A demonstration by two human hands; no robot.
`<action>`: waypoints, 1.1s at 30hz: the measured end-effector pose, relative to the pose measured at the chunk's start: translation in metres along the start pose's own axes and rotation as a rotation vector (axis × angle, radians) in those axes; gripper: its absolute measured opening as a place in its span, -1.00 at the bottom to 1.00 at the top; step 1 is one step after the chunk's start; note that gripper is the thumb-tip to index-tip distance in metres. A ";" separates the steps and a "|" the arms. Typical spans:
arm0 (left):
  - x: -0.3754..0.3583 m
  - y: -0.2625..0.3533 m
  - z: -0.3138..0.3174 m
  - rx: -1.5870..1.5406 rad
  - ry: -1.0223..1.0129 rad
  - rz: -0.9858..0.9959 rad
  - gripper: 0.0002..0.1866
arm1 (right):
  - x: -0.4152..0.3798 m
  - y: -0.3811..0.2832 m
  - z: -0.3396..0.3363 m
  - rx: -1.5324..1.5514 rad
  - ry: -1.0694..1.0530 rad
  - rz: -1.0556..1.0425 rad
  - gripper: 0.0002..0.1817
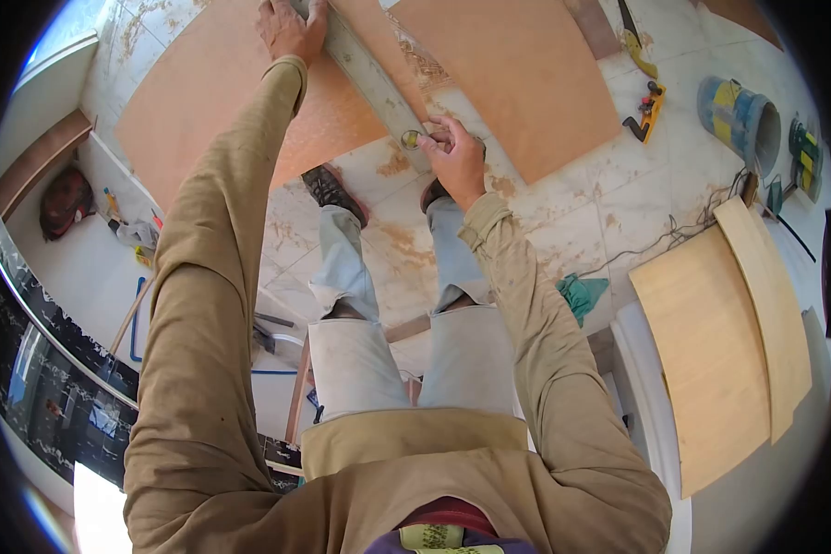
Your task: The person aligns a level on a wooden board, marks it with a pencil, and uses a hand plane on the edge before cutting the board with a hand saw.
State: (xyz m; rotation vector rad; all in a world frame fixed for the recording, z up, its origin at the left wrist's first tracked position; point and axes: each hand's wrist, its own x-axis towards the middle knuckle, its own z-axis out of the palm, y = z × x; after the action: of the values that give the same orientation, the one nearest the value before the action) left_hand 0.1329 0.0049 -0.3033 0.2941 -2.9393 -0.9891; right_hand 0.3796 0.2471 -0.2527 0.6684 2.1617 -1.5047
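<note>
One long pale straight bar (369, 78), fitted with a round yellowish window (410, 139) near its closer end: laid slantwise over a reddish-brown sheet (203, 102), that end reaching past the sheet's edge above the tiled floor (637, 198). Handling, as judged: bar best kept flat along its full contact, pressure shared evenly between both ends, fingertips clear of whichever edge serves as the guide; overhanging end to be steadied lightly, since a downward push there could tip or swing the bar; sheet best kept from sliding on the dusty tiles. One left hand (291, 32): partly open, placed at the bar's far portion, thumb at the bar and fingers spread beside it; partly cut off by the frame, so a firm grip cannot be told from a simple press. One right hand (457, 162): fingers bent, thumb and forefinger closed on the bar's edge beside the window. Adjacent stock: a second reddish-brown sheet (526, 83), right of the bar; a handsaw (635, 46) and a yellow-and-black tool (651, 111) beyond that sheet.
</note>
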 end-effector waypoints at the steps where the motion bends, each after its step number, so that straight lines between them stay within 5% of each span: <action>1: 0.004 -0.006 0.006 -0.016 -0.042 0.008 -0.09 | 0.002 0.005 0.003 0.038 0.023 -0.032 -0.50; 16: -0.021 0.013 0.023 0.226 0.071 0.138 -0.21 | -0.003 0.006 0.004 0.059 0.087 -0.099 -0.58; 33: -0.013 0.018 0.027 0.118 0.107 0.131 -0.28 | 0.000 0.004 0.000 0.019 0.006 -0.120 -0.59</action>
State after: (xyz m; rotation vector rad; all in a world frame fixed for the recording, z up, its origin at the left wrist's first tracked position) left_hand 0.1403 0.0368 -0.3135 0.1498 -2.8809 -0.7618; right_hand 0.3823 0.2481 -0.2559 0.5588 2.2303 -1.5872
